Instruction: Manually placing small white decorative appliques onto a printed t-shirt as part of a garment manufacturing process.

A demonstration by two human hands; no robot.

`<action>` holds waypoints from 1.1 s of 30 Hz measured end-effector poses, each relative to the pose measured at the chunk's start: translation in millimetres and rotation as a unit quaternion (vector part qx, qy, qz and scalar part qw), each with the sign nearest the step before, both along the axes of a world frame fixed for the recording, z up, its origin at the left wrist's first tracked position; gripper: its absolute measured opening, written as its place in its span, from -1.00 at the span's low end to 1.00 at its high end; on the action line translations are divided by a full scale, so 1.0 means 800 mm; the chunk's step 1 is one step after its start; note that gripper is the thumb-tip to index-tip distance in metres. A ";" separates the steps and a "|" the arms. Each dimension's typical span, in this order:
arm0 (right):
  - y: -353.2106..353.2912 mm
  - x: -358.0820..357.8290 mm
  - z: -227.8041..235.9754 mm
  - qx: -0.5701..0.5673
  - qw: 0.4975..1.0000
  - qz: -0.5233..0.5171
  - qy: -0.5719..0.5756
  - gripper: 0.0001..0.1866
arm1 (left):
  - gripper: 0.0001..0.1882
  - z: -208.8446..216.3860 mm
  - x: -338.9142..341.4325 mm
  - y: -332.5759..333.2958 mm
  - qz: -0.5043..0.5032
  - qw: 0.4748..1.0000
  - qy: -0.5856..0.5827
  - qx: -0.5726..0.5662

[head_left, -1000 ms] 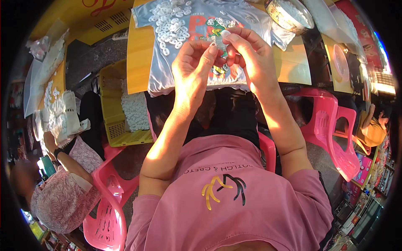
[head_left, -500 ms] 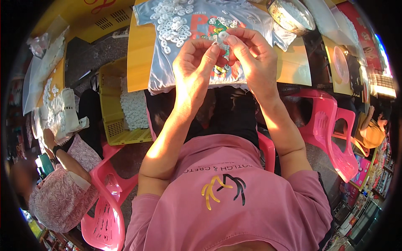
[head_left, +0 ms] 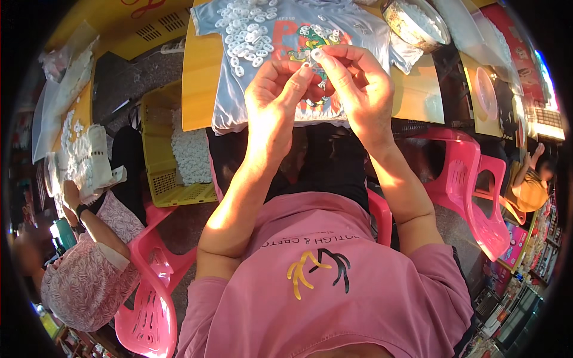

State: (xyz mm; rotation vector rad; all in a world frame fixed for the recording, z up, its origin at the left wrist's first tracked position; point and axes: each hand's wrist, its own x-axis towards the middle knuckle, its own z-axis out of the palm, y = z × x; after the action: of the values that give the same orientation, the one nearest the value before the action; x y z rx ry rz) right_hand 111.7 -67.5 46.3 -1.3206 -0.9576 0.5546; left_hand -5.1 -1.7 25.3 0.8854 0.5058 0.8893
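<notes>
A grey T-shirt [head_left: 358, 42] with a red and green print lies over the yellow table [head_left: 200, 98] in front of me. Scattered across its upper left are many small white oval plastic pieces with two holes [head_left: 250, 40]. Above the print my two hands almost meet. My right hand [head_left: 367, 89] pinches one small white plastic piece [head_left: 316, 54] between thumb and forefinger. Just left of it, my left hand [head_left: 271, 95] is closed in a pinch at its thumb and forefinger tips; what sits there is too small to make out.
A patterned round tin [head_left: 391, 18] of white pieces stands at the table's far right. Left of my legs, a yellow crate [head_left: 164, 104] holds a white sack [head_left: 191, 149]. Pink chairs [head_left: 456, 173] stand on both sides. Another person [head_left: 95, 262] works at left; one sits far right.
My right hand has shifted slightly left, and the white piece in it has turned and come nearer my left fingertips. At far right, the other person's arm has risen.
</notes>
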 end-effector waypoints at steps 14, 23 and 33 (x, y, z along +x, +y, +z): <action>0.001 0.002 0.010 -0.026 0.998 0.005 0.058 -0.78 | -0.83 0.004 0.000 -0.003 0.008 1.000 0.008 0.016; 0.001 0.003 0.006 -0.006 0.999 0.005 0.045 -0.79 | -0.84 0.004 0.000 -0.002 0.010 1.000 0.004 0.003; -0.001 0.003 0.003 0.013 1.000 -0.003 -0.012 -0.81 | -0.84 0.005 0.000 -0.003 0.011 1.000 0.000 0.004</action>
State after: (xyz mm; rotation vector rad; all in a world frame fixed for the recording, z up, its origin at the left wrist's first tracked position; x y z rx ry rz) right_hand 114.2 -68.7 49.1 -1.3082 -0.9775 0.5214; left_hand -5.1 -4.5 28.9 0.8880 0.5135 0.9123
